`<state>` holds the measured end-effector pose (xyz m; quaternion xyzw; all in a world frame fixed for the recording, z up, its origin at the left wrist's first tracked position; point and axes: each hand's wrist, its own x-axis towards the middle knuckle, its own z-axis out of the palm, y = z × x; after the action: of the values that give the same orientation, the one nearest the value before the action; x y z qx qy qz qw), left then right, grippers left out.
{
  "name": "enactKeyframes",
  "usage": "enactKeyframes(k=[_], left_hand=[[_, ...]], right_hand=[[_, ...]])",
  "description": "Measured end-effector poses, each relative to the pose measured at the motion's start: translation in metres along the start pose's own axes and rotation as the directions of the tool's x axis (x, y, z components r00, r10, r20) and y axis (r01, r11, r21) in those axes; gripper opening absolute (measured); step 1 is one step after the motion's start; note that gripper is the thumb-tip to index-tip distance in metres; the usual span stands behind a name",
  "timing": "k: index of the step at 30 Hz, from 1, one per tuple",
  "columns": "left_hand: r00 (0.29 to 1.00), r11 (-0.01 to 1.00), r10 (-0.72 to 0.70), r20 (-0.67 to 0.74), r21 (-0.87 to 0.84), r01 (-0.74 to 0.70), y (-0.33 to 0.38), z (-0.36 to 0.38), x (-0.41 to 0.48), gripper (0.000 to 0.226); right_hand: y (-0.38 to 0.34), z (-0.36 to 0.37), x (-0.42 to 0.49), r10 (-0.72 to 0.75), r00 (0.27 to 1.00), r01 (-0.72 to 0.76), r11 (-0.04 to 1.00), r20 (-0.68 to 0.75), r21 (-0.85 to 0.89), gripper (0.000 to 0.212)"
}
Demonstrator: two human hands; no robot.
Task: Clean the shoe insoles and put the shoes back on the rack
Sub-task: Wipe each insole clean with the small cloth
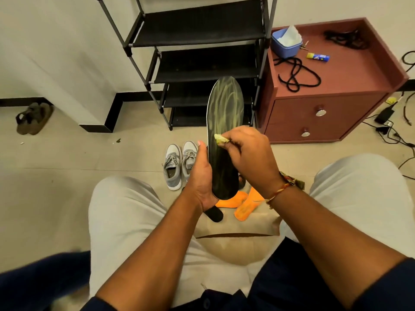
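While the left hand (203,176) grips the dark insole (224,135) upright by its heel end, in front of the black shoe rack (197,37), right-hand (251,153) fingers (233,140) pinch a small yellowish wad (221,139) against its streaked face. Grey sneakers (179,162) sit on the floor before the rack, orange insoles (242,204) nearer the person.

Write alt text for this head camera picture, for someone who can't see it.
A seated person's left hand holds a dark insole upright while the right hand rubs it with a small yellowish wad. Grey sneakers and orange insoles lie on the floor before an empty black shoe rack.
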<state>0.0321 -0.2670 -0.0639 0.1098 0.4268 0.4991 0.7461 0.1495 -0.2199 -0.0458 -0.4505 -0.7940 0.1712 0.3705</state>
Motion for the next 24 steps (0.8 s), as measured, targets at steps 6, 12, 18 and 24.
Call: enactKeyframes(k=[6, 12, 18, 24], left_hand=[[0.976, 0.985, 0.161, -0.144, -0.034, -0.168, 0.029, -0.014, 0.005, 0.094], [0.968, 0.983, 0.184, -0.171, 0.018, -0.183, 0.026, -0.010, 0.002, 0.091], [0.995, 0.992, 0.078, -0.066, 0.107, -0.071, 0.004, 0.005, -0.004, 0.080], [0.974, 0.984, 0.157, -0.163, 0.114, -0.139, 0.011, -0.001, -0.001, 0.076]], right_hand=[[-0.022, 0.011, -0.019, -0.110, 0.944, 0.056, 0.982, 0.310, 0.179, 0.018], [-0.020, 0.010, -0.019, -0.169, 0.958, 0.159, 0.985, 0.233, 0.060, 0.013], [0.011, 0.001, 0.002, -0.023, 0.999, 0.028, 0.992, 0.042, -0.123, 0.012], [0.006, 0.007, -0.005, -0.031, 0.984, 0.041, 0.998, 0.176, -0.055, 0.016]])
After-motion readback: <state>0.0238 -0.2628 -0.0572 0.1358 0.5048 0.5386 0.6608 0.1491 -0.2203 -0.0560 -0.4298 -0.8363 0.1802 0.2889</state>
